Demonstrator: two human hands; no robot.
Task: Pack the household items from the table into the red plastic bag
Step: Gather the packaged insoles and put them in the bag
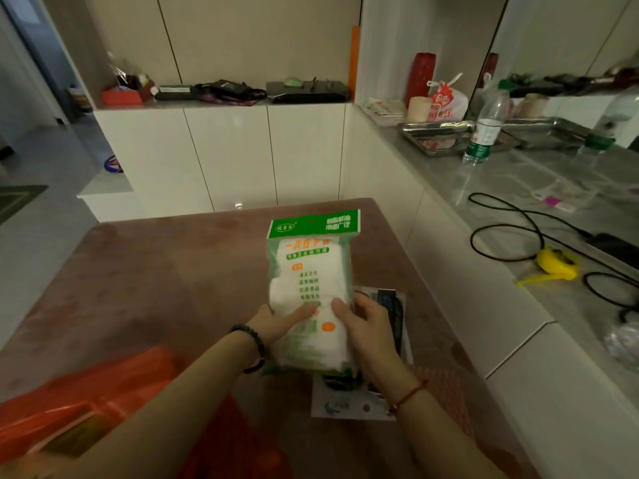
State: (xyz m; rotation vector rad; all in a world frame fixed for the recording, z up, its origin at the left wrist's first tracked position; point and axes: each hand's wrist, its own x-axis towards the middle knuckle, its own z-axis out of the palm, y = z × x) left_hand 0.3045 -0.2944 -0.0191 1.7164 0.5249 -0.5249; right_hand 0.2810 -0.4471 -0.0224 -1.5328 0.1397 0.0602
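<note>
White glove packet (308,288), two hands (364,326).

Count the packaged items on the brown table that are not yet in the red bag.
2: a green-and-white packet held in both hands, and a flat clear packet lying beneath it on the table. More may be hidden underneath.

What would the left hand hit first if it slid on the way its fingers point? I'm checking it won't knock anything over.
The left hand points up and right, with its fingers already on the green-and-white pack. That pack is first; beyond it probably the right hand, though depth is unclear.
</note>
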